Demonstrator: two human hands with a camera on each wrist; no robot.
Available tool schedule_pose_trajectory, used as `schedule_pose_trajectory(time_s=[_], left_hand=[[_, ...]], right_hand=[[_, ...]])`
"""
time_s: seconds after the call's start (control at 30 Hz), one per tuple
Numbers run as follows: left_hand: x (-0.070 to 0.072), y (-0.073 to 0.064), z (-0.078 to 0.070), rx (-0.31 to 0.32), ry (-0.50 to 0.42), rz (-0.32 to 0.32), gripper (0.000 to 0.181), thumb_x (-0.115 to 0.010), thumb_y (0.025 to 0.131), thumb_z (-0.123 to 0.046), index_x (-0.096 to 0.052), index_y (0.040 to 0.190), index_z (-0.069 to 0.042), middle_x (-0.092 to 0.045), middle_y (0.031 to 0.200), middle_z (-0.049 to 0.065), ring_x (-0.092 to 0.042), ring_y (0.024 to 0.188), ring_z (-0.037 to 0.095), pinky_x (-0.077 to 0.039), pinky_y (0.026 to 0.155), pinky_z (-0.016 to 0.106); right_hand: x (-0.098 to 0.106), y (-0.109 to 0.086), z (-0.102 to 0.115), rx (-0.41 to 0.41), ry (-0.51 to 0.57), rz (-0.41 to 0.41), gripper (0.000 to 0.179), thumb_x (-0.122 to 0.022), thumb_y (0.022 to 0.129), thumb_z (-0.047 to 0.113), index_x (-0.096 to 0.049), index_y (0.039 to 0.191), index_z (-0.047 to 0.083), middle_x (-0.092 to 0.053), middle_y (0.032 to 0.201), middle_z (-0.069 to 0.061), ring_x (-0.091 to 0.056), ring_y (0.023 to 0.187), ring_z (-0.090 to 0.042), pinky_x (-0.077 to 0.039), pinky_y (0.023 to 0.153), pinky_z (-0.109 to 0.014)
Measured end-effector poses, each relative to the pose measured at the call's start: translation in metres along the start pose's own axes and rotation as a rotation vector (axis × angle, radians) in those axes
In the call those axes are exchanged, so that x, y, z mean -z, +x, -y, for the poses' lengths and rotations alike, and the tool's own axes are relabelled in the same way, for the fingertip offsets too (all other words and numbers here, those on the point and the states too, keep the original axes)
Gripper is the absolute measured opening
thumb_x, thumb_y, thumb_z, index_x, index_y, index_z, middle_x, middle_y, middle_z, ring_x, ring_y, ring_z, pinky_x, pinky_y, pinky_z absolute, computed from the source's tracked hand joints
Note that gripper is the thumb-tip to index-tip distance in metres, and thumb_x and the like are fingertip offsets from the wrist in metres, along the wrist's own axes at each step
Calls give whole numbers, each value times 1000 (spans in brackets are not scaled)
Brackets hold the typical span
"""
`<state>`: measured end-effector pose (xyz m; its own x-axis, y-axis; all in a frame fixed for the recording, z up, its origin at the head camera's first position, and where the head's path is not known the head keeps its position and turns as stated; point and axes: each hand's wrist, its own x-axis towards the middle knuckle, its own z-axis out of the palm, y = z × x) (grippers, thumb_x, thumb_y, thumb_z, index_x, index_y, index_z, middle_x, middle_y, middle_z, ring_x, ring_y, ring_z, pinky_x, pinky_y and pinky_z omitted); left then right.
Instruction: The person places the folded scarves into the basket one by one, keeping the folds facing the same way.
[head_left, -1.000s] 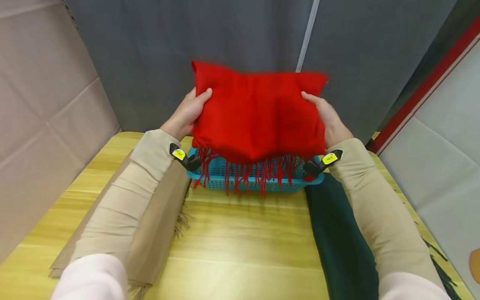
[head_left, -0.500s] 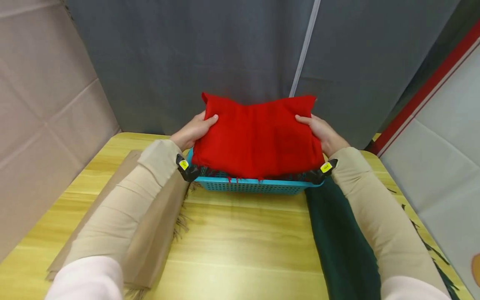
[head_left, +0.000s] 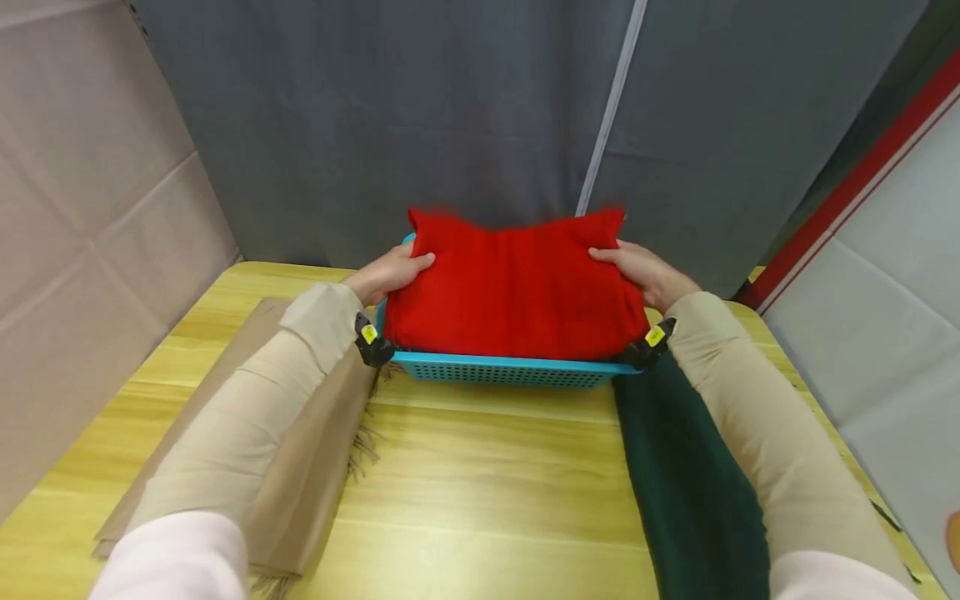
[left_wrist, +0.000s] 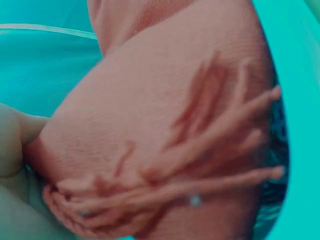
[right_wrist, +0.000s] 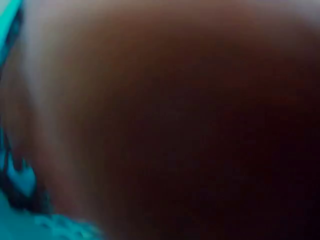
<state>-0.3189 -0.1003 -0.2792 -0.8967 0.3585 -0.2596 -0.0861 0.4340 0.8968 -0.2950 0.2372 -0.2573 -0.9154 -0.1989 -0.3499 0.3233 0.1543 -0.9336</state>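
Observation:
A folded red scarf (head_left: 510,292) with fringed ends is held between both hands, its lower part down inside a blue perforated plastic basket (head_left: 502,372). My left hand (head_left: 393,271) grips the scarf's left side, thumb on the near face. On the opposite side my right hand (head_left: 641,271) pinches the scarf the same way; its fingers behind the cloth are hidden. In the left wrist view the scarf (left_wrist: 150,115) fills most of the picture, tassels lying across it, with the basket's wall (left_wrist: 302,125) at the right. The right wrist view is dark and blurred, close against the cloth.
A folded beige scarf (head_left: 300,467) lies on the wooden table (head_left: 487,483) at the left, partly under the left sleeve. A dark green scarf (head_left: 682,483) lies at the right. A grey curtain (head_left: 375,125) hangs behind the basket.
Both hands have come down with the red scarf, from above the basket to its rim. The tassels that hung over the basket's front are now out of sight in the head view.

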Motion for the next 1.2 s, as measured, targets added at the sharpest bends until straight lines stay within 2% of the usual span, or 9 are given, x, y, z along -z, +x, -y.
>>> schedule_pose_trajectory(time_s=[0.13,0.23,0.4,0.5,0.6,0.8,0.97,1.2], left_hand=[[-2,1,4,17,31,30,45,-33,97,-24,-20,139,-14,-39,122,12,-43,106,29,-38,88,42],[-3,2,7,22,66,56,49,-33,97,-23,-14,142,-16,-33,129,12,-39,111,29,-36,90,42],[-3,3,8,41,154,65,59,-35,97,-23,0,143,-15,-14,143,10,-22,125,28,-29,98,44],[-3,4,9,65,219,60,64,-37,96,-23,5,142,-10,-2,147,11,-10,130,30,-23,102,45],[-2,5,11,104,243,55,67,-39,95,-20,8,141,-7,4,147,11,-4,132,30,-20,103,45],[-1,8,14,143,215,67,71,-43,94,-13,10,141,-8,5,147,12,-7,131,30,-26,100,45],[-2,9,13,145,215,70,72,-45,92,-7,6,142,-10,1,146,13,-10,129,32,-31,97,45],[-3,11,14,126,186,80,70,-41,91,0,5,143,-12,-2,146,13,-15,128,31,-34,95,44]], right_hand=[[6,6,-4,-14,-99,12,58,-47,92,30,-20,140,12,-41,115,-3,-52,87,-12,-47,75,-24],[11,9,-6,-22,-151,17,57,-48,92,27,-21,139,9,-46,108,-1,-55,82,-10,-49,73,-25],[19,11,-7,-41,-268,22,57,-51,90,28,-25,135,3,-56,88,1,-59,68,-11,-51,64,-26],[24,11,-8,-49,-348,7,56,-51,90,30,-27,133,2,-55,86,0,-57,64,-11,-50,60,-24],[25,12,-11,-41,-397,-17,56,-51,90,31,-30,133,2,-53,88,-1,-56,65,-11,-50,61,-25],[27,14,-16,-5,-469,-74,51,-51,90,28,-37,130,-1,-56,77,2,-56,60,-11,-50,59,-25],[27,17,-19,17,-506,-110,49,-54,89,27,-43,126,-4,-58,71,4,-57,57,-10,-50,58,-25],[26,22,-22,25,-558,-149,47,-55,88,25,-45,123,-6,-57,67,2,-54,53,-9,-49,55,-24]])
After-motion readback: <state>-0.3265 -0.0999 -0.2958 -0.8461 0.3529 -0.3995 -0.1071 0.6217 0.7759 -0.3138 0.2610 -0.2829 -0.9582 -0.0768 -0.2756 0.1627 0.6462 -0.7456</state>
